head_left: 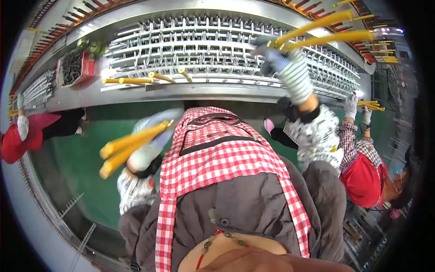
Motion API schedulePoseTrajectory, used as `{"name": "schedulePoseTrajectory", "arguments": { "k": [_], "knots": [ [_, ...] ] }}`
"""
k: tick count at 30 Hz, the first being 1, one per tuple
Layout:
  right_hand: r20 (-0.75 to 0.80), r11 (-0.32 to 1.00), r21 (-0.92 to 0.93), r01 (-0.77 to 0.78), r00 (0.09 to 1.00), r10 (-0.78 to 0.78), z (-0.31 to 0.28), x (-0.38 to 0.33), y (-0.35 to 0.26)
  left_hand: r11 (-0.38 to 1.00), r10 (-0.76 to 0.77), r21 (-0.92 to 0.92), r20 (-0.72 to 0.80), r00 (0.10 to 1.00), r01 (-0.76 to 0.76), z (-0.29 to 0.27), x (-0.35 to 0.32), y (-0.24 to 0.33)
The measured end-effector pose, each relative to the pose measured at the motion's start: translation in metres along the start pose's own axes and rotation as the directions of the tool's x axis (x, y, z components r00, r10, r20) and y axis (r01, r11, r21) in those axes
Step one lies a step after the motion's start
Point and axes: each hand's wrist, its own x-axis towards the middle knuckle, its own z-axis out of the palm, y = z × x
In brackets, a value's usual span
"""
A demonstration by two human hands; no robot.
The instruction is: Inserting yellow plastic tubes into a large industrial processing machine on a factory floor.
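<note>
My left hand (152, 143), in a pale glove smeared by motion, is closed round a couple of yellow rods (124, 146) with metal tips. It hangs short of the bench's near edge. Over the right part of the metal rack (190, 50), my right hand (277, 61) in a striped glove with dark fingertips grips more yellow rods (317, 27), which point to the right. Their ends are blurred. Several loose yellow rods (136, 81) lie along the rack's near side. The rack is made of silvery bars with rows of upright prongs.
Left of the rack stands a red box (90, 68) of small dark pieces. Red and dark-tipped rods (54, 34) line the far side. A co-worker (369, 177) at the right holds yellow rods; another co-worker (27, 131) stands at the left. The floor (99, 195) is green.
</note>
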Motion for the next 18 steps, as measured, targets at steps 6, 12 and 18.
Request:
{"name": "schedulePoseTrajectory", "arguments": {
  "k": [6, 12, 18],
  "knots": [
    [-0.042, 0.976, 0.189, -0.108, 0.992, 0.118, 0.053, -0.026, 0.111, 0.952, 0.105, 0.305, -0.341, 0.934, 0.005, 0.076, 0.107, -0.075],
    [-0.076, 0.998, -0.035, -0.044, 0.996, 0.041, 0.079, 0.003, 0.168, 0.966, 0.033, 0.249, -0.378, 0.925, 0.067, 0.087, 0.12, -0.135],
    [-0.065, 0.977, -0.211, 0.028, 0.997, -0.042, 0.076, 0.01, 0.177, 0.989, -0.1, -0.139, -0.408, 0.907, 0.046, 0.08, 0.122, -0.092]
  ]
}}
